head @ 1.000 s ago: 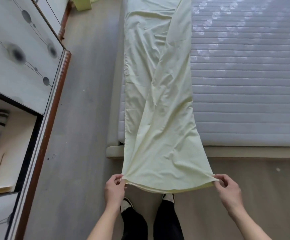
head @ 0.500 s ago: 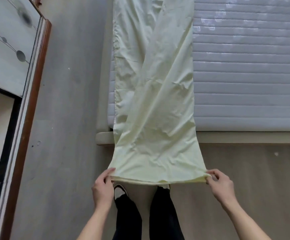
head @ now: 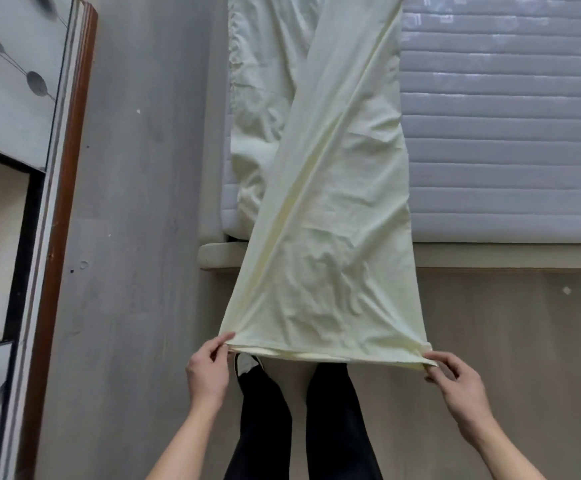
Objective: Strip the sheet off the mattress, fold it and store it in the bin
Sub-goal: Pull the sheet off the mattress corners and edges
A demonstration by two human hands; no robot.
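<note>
A pale yellow sheet point(head: 330, 209), folded lengthwise into a long strip, runs from the mattress point(head: 504, 133) over the bed's foot toward me. The strip lies twisted, its far part off to the left on the mattress. My left hand point(head: 209, 370) pinches the near left corner and my right hand point(head: 455, 382) pinches the near right corner. The near edge hangs stretched between them above the floor. The bin is out of view.
A white cabinet point(head: 22, 168) with a brown edge and open shelves stands on the left. Grey floor point(head: 143, 237) lies between it and the bed. The bed's base point(head: 490, 256) juts out below the quilted mattress. My dark-trousered legs point(head: 265, 427) stand under the sheet's edge.
The view has shifted left and down the bed, so the green bin at the top has left the frame. Both hands keep their pinch and the sheet has twisted more.
</note>
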